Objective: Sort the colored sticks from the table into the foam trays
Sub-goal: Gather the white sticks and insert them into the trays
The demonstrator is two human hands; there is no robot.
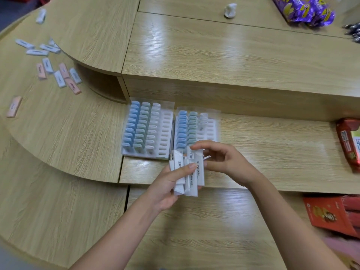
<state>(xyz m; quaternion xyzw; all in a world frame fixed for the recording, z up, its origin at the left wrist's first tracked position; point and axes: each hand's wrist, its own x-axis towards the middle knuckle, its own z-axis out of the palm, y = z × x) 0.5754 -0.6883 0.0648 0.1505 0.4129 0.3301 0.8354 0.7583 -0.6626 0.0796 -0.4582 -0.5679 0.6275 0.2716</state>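
- Head view looks down on a pale wood-grain table [58,152] with a curved edge and seams between its panels.
- At the far left, loose sticks [58,75] in pink, white and pale blue lie scattered flat on the table, well apart from the trays. One pink stick [14,106] lies alone nearer the edge.
- Behind them rises an upper tier [214,55] of the same wood, with a curved open recess under its left end.
- The left foam tray [165,131] sits against the foot of that tier. Its columns of blue, green and white sticks are full and its rightmost column of slots is bare.
- The right foam tray [212,129] lies just beside it, holding blue and green columns and a few white sticks at the top of the third.
- The left hand [167,188] grasps a bundle of white sticks [187,172] in front of the trays, thumb laid across them.
- The right hand [224,162] pinches the bundle's right side, forefinger at the top and thumb at the edge.
- On the upper tier to the right are a crumpled white lump [230,10] and purple packets [303,10].
- At the right edge lie a red packet [348,145] and, nearer, a red box [335,213].
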